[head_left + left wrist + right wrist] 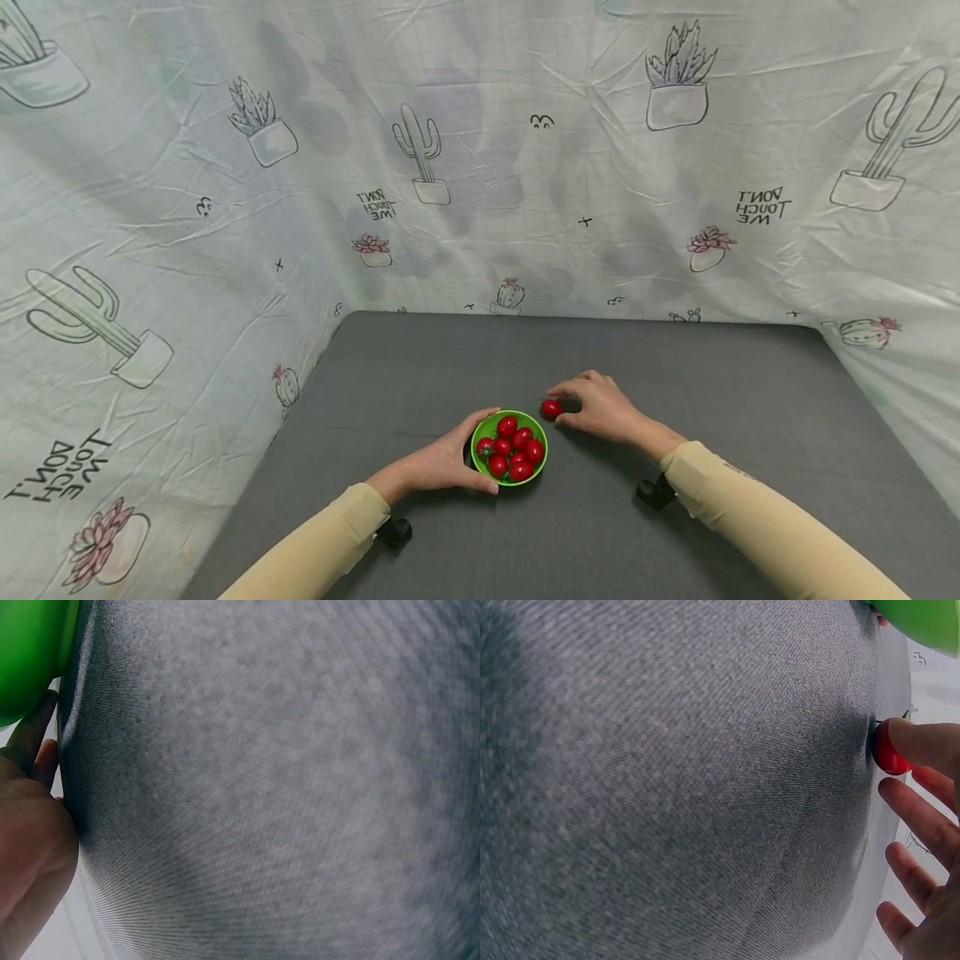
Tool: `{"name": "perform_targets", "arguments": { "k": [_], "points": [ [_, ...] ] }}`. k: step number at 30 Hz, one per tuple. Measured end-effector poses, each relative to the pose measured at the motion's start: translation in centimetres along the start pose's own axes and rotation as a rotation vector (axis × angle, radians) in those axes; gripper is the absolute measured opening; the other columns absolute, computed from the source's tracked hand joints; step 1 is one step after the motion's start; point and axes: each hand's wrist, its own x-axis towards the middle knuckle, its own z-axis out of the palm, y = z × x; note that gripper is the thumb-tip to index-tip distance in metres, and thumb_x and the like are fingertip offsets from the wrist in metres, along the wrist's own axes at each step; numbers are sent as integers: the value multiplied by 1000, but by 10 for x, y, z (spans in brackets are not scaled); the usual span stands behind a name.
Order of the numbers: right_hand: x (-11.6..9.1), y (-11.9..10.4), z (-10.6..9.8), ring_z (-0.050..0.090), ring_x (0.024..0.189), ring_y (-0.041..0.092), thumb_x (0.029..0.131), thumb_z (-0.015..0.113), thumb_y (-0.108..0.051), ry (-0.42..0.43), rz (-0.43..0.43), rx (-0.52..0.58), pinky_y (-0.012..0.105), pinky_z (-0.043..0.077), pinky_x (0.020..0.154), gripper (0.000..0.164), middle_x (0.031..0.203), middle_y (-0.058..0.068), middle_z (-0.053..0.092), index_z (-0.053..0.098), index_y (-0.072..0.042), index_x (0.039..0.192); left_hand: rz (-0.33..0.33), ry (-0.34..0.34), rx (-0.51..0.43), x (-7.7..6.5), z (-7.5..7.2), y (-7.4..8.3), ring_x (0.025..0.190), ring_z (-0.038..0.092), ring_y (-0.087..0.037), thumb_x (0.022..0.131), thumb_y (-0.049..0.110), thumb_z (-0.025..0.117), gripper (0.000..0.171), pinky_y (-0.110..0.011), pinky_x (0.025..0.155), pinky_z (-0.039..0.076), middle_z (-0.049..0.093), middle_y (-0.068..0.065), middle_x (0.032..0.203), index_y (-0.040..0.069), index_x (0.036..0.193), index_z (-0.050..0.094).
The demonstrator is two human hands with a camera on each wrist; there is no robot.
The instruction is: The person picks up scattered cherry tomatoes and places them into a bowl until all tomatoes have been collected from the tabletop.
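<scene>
A small green bowl (489, 427) holds several red cherry tomatoes (521, 472). My left hand (450, 460) grips the bowl from its left side, thumb at the near edge and fingers round the far side. In the left wrist view only part of the bowl's outer wall (26, 652) shows. Just right of the bowl, my right hand (600, 408) pinches a single cherry tomato (551, 409) between thumb and forefinger. The right wrist view shows this tomato (889, 750) low at the cloth, its green stem upward, with the other fingers spread apart.
Grey cloth (420, 367) covers the table. A pale curtain (495, 150) printed with cacti and potted plants hangs behind and along the sides. Black wrist cameras (656, 492) sit under both forearms.
</scene>
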Motion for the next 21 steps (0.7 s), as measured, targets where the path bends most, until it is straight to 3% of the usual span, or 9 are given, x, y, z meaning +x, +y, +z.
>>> {"name": "perform_targets", "arguments": {
  "k": [21],
  "points": [
    [0, -5, 3, 54, 120, 32, 89, 82, -25, 15, 2, -20, 64, 35, 102, 31, 107, -5, 72, 77, -21, 119, 12, -10, -15, -1, 0, -1, 143, 36, -10, 83, 33, 88, 101, -40, 115, 31, 33, 11, 157, 39, 159, 22]
  ]
}}
